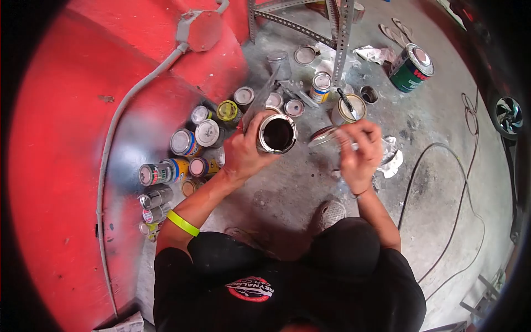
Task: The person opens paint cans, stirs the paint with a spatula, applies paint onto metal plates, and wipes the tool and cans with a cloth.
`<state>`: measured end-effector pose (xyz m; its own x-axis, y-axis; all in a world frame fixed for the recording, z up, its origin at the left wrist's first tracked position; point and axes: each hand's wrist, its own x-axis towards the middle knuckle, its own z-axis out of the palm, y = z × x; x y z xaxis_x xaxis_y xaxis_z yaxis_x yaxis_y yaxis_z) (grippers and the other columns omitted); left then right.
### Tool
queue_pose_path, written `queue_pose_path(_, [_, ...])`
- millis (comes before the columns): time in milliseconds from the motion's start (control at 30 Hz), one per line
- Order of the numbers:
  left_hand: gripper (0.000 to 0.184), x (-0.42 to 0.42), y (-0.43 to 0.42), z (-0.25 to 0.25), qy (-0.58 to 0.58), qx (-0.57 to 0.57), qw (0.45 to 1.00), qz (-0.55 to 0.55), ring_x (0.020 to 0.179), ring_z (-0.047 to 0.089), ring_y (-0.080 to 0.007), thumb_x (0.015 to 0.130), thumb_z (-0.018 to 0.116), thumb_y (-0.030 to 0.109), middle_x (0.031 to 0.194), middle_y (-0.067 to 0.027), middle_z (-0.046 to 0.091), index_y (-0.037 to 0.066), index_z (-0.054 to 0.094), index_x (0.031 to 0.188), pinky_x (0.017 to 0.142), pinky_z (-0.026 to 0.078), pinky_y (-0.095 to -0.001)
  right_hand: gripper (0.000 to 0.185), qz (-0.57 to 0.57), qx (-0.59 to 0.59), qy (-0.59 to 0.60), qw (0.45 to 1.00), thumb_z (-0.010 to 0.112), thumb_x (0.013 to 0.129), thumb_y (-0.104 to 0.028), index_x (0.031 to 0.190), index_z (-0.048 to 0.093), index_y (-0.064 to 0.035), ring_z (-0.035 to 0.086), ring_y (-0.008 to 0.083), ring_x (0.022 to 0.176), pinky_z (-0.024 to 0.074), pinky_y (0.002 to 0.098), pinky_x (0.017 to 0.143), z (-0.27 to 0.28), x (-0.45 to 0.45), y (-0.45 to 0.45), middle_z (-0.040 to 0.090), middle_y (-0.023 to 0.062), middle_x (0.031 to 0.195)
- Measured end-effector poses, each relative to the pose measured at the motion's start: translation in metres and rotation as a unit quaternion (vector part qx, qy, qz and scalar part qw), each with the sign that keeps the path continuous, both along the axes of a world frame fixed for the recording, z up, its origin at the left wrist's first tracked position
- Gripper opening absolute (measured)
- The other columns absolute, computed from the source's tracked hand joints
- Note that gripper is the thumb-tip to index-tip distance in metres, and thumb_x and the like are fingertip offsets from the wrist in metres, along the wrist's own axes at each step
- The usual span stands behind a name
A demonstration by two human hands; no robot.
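Note:
My left hand (243,146) is wrapped around an open paint can (277,134), its mouth facing up toward me and its inside dark. A translucent strip (262,98) rises beside the fingers of that hand; whether they grip it is unclear. My right hand (360,155) is closed, with a round can lid (323,136) at its fingertips, tilted and apart from the held can. Something small and pale shows between those fingers, too blurred to name. Just beyond stands another can (338,114) with a black-ended brush or stick (346,102) across its top.
Several paint cans (207,133) crowd the floor along the red wall (66,166). A perforated metal stand (341,44) rises ahead. To the right are a large green can (412,67), crumpled paper (391,157) and a looped hose (412,182).

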<state>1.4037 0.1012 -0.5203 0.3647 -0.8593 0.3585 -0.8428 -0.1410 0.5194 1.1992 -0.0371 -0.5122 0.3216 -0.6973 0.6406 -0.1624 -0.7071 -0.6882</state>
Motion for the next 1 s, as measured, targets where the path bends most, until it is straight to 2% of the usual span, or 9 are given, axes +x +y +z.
queue_pose_path(33, [0.076, 0.005, -0.001, 0.004, -0.022, -0.051, 0.998, -0.019, 0.086, 0.071, -0.0279, 0.063, 0.09, 0.028, 0.099, -0.0121, 0.071, 0.01, 0.053, 0.127, 0.069, 0.057, -0.0361, 0.015, 0.003, 0.001, -0.007, 1.0, 0.077, 0.075, -0.005, 0.089, 0.073, -0.0062, 0.057, 0.0214, 0.084, 0.0459, 0.0322, 0.072, -0.002, -0.003, -0.006, 0.058, 0.0066, 0.089])
queue_pose_path(200, [0.073, 0.013, 0.005, 0.016, -0.011, -0.074, 0.996, 0.04, 0.085, 0.071, -0.0245, 0.062, 0.091, 0.028, 0.098, -0.0095, 0.071, 0.006, 0.056, 0.123, 0.073, 0.056, -0.0346, 0.013, -0.09, 0.156, -0.033, 0.983, 0.079, 0.081, -0.014, 0.089, 0.075, -0.0051, 0.054, 0.0148, 0.082, 0.0419, 0.0262, 0.073, -0.031, -0.02, -0.029, 0.058, 0.0029, 0.089])
queue_pose_path(267, [0.073, 0.012, -0.001, 0.023, 0.055, -0.082, 0.994, 0.049, 0.092, 0.07, -0.0274, 0.061, 0.09, 0.03, 0.102, -0.0096, 0.071, 0.007, 0.058, 0.122, 0.079, 0.055, -0.0371, 0.013, -0.075, 0.207, -0.055, 0.974, 0.079, 0.081, -0.014, 0.089, 0.075, -0.0042, 0.053, 0.0138, 0.083, 0.0415, 0.0257, 0.073, -0.041, -0.019, -0.032, 0.058, 0.0027, 0.089])
queue_pose_path(400, [0.064, 0.016, 0.004, 0.003, 0.247, -0.013, 0.967, 0.062, 0.094, 0.068, -0.0224, 0.063, 0.089, 0.031, 0.106, -0.0114, 0.07, 0.003, 0.064, 0.115, 0.083, 0.053, -0.035, 0.014, -0.047, 0.283, -0.103, 0.952, 0.079, 0.082, -0.013, 0.09, 0.075, -0.0017, 0.052, 0.0115, 0.084, 0.0405, 0.0246, 0.073, -0.058, -0.017, -0.034, 0.06, 0.0025, 0.089])
queue_pose_path(533, [0.069, 0.004, 0.006, -0.009, 0.152, 0.017, 0.988, 0.016, 0.098, 0.068, -0.0276, 0.063, 0.088, 0.036, 0.106, -0.0136, 0.069, 0.006, 0.06, 0.119, 0.084, 0.053, -0.0385, 0.014, -0.062, 0.281, -0.081, 0.954, 0.079, 0.082, -0.014, 0.09, 0.075, -0.0022, 0.052, 0.0114, 0.084, 0.0401, 0.0242, 0.075, -0.052, -0.018, -0.034, 0.061, 0.0026, 0.089])
queue_pose_path(700, [0.076, -0.016, 0.012, -0.031, 0.034, 0.131, 0.99, -0.042, 0.081, 0.069, -0.0363, 0.062, 0.087, 0.038, 0.096, -0.0147, 0.07, 0.015, 0.052, 0.125, 0.066, 0.056, -0.0462, 0.013, -0.069, 0.276, -0.069, 0.956, 0.078, 0.081, -0.012, 0.09, 0.076, -0.0024, 0.055, 0.0141, 0.087, 0.0423, 0.0259, 0.077, -0.053, -0.023, -0.037, 0.063, 0.0049, 0.091])
queue_pose_path(833, [0.076, -0.026, 0.017, -0.044, 0.028, 0.182, 0.981, -0.063, 0.083, 0.069, -0.0359, 0.061, 0.086, 0.039, 0.096, -0.0151, 0.069, 0.014, 0.053, 0.125, 0.069, 0.056, -0.0458, 0.014, -0.062, 0.286, -0.099, 0.951, 0.078, 0.081, -0.012, 0.09, 0.075, -0.0016, 0.055, 0.0144, 0.087, 0.0427, 0.0255, 0.077, -0.054, -0.025, -0.037, 0.063, 0.0047, 0.09])
queue_pose_path(900, [0.077, -0.028, 0.017, -0.048, 0.044, 0.192, 0.978, -0.067, 0.091, 0.068, -0.0347, 0.061, 0.088, 0.04, 0.103, -0.0128, 0.069, 0.011, 0.054, 0.125, 0.079, 0.055, -0.0431, 0.013, -0.054, 0.289, -0.106, 0.95, 0.078, 0.082, -0.012, 0.09, 0.075, -0.0015, 0.055, 0.0144, 0.087, 0.0425, 0.0253, 0.077, -0.056, -0.026, -0.036, 0.063, 0.0044, 0.089])
queue_pose_path(1000, [0.08, -0.03, 0.016, -0.047, 0.064, 0.165, 0.982, -0.073, 0.093, 0.068, -0.0321, 0.062, 0.088, 0.041, 0.107, -0.0123, 0.069, 0.009, 0.053, 0.126, 0.08, 0.055, -0.0418, 0.012, -0.033, 0.32, -0.1, 0.942, 0.077, 0.081, -0.012, 0.089, 0.075, -0.0023, 0.055, 0.0143, 0.087, 0.0429, 0.0259, 0.077, -0.05, -0.028, -0.032, 0.063, 0.004, 0.088])
